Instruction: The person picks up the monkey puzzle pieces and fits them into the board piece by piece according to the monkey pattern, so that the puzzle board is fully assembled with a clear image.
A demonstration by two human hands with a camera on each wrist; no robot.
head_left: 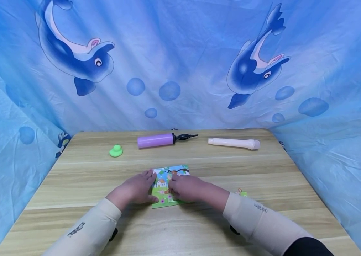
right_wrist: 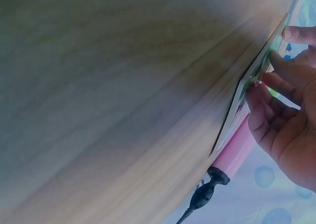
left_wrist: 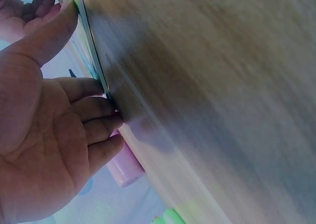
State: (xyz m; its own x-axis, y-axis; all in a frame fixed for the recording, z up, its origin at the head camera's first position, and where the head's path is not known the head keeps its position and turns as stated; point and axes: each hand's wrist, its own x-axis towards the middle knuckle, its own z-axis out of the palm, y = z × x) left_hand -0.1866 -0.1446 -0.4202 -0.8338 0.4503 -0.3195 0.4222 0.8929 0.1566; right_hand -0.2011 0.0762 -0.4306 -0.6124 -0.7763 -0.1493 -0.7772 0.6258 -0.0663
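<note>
A colourful jigsaw puzzle board (head_left: 162, 195) with a house, grass and a tree branch lies flat on the table. My left hand (head_left: 139, 186) rests at its left edge, fingers extended, thumb on the lower left corner. In the left wrist view the left fingers (left_wrist: 101, 105) touch the board's edge. Over the right half of the board, my right hand (head_left: 187, 187) has its fingers bent down. In the right wrist view the right hand (right_wrist: 291, 110) seems to pinch a small puzzle piece (right_wrist: 256, 81) at the board's surface; the fingers hide most of it.
A few loose puzzle pieces (head_left: 243, 193) lie beyond the right forearm, partly hidden by it. Along the back of the wooden table (head_left: 81, 177) are a green rubber duck (head_left: 116, 151), a purple hand pump (head_left: 156, 140) and a white microphone-shaped stick (head_left: 233, 143). Blue dolphin curtains surround the table.
</note>
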